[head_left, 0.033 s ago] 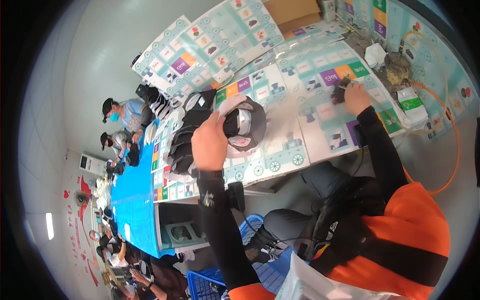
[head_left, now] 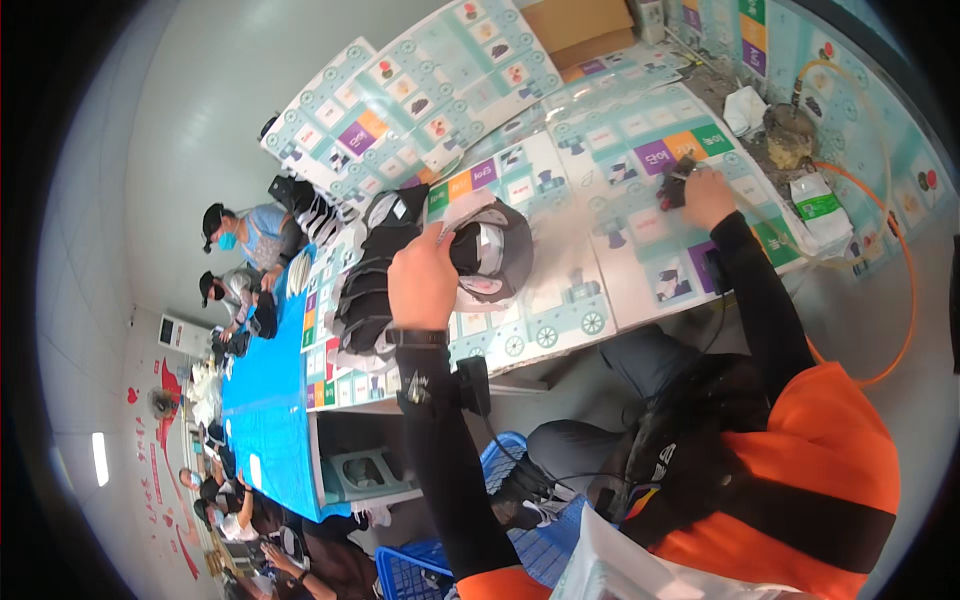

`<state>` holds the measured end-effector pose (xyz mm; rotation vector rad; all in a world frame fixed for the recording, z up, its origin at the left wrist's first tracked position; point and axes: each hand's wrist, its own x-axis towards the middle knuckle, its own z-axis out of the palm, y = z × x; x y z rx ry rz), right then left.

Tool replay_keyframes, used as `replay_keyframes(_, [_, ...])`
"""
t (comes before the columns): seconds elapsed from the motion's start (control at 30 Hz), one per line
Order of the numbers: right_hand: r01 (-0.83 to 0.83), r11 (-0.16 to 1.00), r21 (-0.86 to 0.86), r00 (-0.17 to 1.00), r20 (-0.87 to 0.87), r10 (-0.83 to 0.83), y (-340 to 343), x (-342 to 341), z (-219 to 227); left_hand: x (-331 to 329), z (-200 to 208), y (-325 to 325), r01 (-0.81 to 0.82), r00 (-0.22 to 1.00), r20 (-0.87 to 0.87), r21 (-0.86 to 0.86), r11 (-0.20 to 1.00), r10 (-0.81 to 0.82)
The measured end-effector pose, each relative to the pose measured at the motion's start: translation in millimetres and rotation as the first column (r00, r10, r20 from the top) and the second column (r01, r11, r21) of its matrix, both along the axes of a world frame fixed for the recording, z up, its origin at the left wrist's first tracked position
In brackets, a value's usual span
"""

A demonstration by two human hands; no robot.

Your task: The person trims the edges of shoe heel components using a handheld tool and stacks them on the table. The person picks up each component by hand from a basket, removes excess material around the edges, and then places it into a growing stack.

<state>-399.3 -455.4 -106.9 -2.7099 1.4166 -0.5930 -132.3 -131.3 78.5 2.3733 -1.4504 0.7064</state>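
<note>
Cap (head_left: 515,252) over the table (head_left: 622,280) — probably light and soft, best held by its edge, where fingers of the left hand (head_left: 424,285) pinch it — right hand (head_left: 709,196) clamped round a tool (head_left: 674,186).

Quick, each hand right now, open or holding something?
Left hand: closed, holding a cap by its edge.
Right hand: closed, holding a small dark tool.

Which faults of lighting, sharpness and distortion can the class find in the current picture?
Head view: black surrounds the rounded fisheye image, and the co-workers at upper left appear tilted sideways; head view: the ceiling lamp is blown out to plain white; head view: the dark object at the right hand shows too little detail to identify.
</note>
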Motion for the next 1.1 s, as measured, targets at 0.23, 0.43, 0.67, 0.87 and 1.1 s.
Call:
replay_keyframes(0.23, [-0.182, 0.934, 0.308, 0.903, 0.428, 0.035, 5, 9, -3, 24, -8, -67, 0.110, 0.991, -0.085, 0.081, 0.991, -0.103])
replay_keyframes(0.43, [-0.668, 0.275, 0.691, 0.726, 0.686, 0.040, 130, 53, 69, 5, -9, -82, 0.104, 0.991, -0.104, 0.162, 0.981, -0.087])
replay_keyframes(0.67, [-0.603, 0.550, 0.578, 0.772, 0.597, 0.219, 141, 62, 58, -7, -9, -73, 0.074, 0.991, -0.120, 0.157, 0.985, -0.055])
replay_keyframes(0.87, [-0.558, 0.677, 0.479, 0.766, 0.612, 0.199, 145, 64, 62, -7, -7, -64, 0.091, 0.989, -0.126, 0.130, 0.987, -0.075])
replay_keyframes(1.1, [-0.584, 0.687, 0.433, 0.745, 0.622, 0.241, 147, 82, 58, -8, -10, -60, 0.073, 0.990, -0.132, 0.152, 0.986, -0.053])
